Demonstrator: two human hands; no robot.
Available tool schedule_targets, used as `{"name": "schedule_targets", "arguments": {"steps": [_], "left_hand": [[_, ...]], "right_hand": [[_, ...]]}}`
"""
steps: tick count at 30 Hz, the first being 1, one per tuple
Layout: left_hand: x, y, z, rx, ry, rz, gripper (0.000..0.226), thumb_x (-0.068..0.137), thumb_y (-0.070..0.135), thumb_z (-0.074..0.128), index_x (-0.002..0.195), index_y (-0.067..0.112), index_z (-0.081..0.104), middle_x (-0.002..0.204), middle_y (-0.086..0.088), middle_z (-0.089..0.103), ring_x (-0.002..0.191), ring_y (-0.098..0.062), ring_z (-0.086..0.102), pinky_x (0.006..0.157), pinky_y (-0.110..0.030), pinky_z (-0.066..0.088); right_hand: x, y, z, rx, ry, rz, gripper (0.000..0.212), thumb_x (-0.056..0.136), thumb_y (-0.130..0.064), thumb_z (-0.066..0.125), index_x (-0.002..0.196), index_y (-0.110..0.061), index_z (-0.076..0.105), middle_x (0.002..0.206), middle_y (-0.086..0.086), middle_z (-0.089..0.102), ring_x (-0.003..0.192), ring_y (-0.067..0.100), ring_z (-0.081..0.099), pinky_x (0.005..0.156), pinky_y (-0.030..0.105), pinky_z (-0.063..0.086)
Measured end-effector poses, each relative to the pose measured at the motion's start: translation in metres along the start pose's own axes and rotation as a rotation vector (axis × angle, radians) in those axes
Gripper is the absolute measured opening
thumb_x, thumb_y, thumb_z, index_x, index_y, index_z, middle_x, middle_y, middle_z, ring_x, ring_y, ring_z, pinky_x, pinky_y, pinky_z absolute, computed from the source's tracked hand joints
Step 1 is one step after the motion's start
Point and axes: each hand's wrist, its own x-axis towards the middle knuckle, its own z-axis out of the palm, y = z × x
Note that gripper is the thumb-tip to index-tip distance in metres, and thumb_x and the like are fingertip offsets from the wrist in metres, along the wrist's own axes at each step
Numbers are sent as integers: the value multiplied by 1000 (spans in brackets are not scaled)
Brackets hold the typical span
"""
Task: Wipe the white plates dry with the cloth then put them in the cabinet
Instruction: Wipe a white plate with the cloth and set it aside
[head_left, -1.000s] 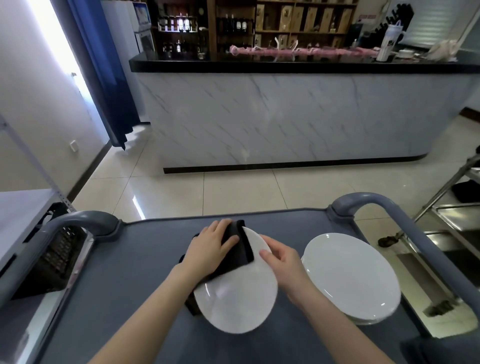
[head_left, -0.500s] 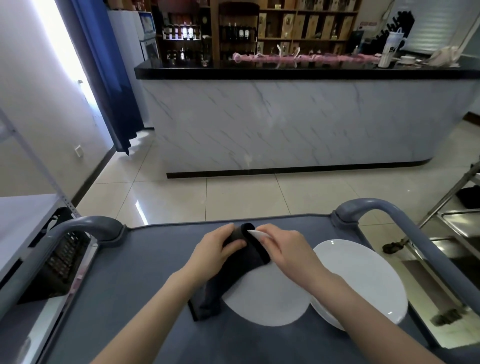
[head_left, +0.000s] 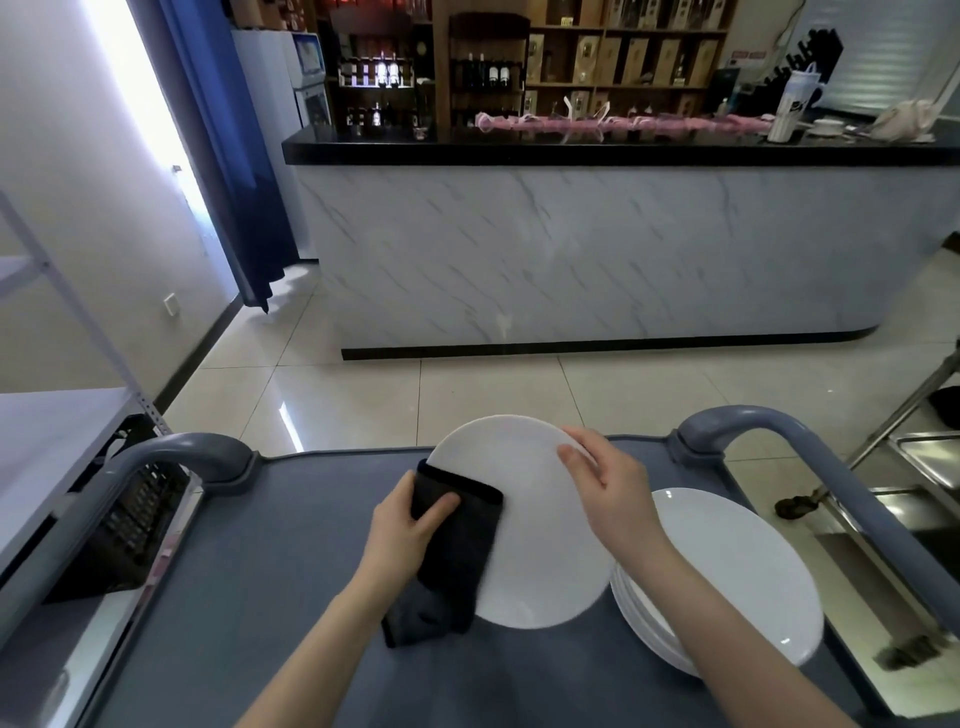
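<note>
Black cloth (head_left: 462, 545) pinched by left hand (head_left: 405, 525) against left rim of white plate (head_left: 540, 519); right hand (head_left: 613, 493) gripping its far right edge. Plate round, glossy, tilted over grey cart top (head_left: 270, 571). Stack of white plates (head_left: 743, 571) just beside, right.

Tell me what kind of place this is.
Likely a bar or restaurant service area: a long marble-fronted counter backed by shelves of bottles, and a grey cart holding a stack of white plates.
</note>
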Motion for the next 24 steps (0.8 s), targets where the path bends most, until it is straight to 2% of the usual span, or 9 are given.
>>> {"name": "schedule_targets", "arguments": {"steps": [2, 5, 8, 10, 13, 16, 18, 20, 24], "left_hand": [[6, 12, -3, 84, -90, 95, 13, 88, 25, 71, 96, 27, 61, 88, 19, 69, 82, 2, 64, 66, -13, 49], [14, 28, 2, 274, -218, 218, 23, 85, 37, 70, 86, 21, 54, 77, 9, 63, 72, -8, 58, 65, -23, 45], [14, 29, 8, 287, -137, 207, 25, 86, 38, 69, 78, 25, 49, 68, 14, 58, 64, -5, 51, 59, -22, 40], [12, 23, 8, 235, -14, 145, 25, 87, 39, 67, 76, 27, 49, 69, 16, 60, 64, -4, 52, 57, -21, 39], [4, 11, 6, 86, 143, 11, 21, 89, 38, 65, 78, 24, 54, 72, 10, 64, 69, -7, 59, 58, -23, 44], [-10, -2, 11, -105, 224, -137, 20, 93, 33, 63, 83, 17, 62, 79, 1, 70, 84, -24, 67, 70, -37, 52], [-16, -4, 10, -178, 242, -167, 21, 94, 32, 63, 86, 13, 64, 85, -6, 72, 88, -29, 68, 76, -48, 54], [-16, 0, 2, -169, 248, -138, 19, 94, 29, 63, 87, 12, 64, 85, -7, 72, 87, -29, 68, 77, -49, 55], [-11, 19, -19, -58, 172, 51, 19, 94, 23, 63, 76, 24, 58, 69, 8, 65, 64, -6, 59, 60, -21, 47]], "right_hand": [[8, -6, -4, -128, -153, -69, 19, 99, -21, 57, 114, -18, 69, 91, -11, 72, 85, 5, 62, 76, 10, 43], [8, -10, 5, -298, -361, -157, 20, 100, -24, 55, 115, -20, 68, 93, 2, 75, 88, 22, 66, 83, 34, 49], [1, -7, 12, -224, -289, -152, 18, 100, -21, 55, 112, -20, 69, 90, 2, 74, 86, 25, 66, 81, 42, 50], [-6, -3, 13, -98, -177, -91, 16, 100, -19, 55, 108, -20, 70, 86, -2, 73, 83, 21, 66, 80, 40, 51], [-18, -2, 20, 83, 3, 22, 16, 100, -17, 56, 102, -24, 70, 88, -16, 72, 85, 5, 66, 77, 22, 50], [-23, -4, 25, 214, 205, 131, 15, 100, -20, 54, 101, -25, 68, 88, -20, 70, 83, 1, 62, 72, 14, 46], [-20, -5, 21, 231, 152, 121, 15, 101, -20, 52, 100, -28, 65, 87, -18, 69, 81, 0, 61, 69, 13, 45], [-12, -4, 12, 190, 9, 98, 13, 99, -20, 56, 96, -32, 58, 84, -16, 67, 73, -1, 59, 62, 11, 43], [6, -6, -3, 47, -265, 49, 21, 82, -52, 62, 94, -39, 52, 82, -20, 66, 74, -4, 62, 60, 10, 44]]}}
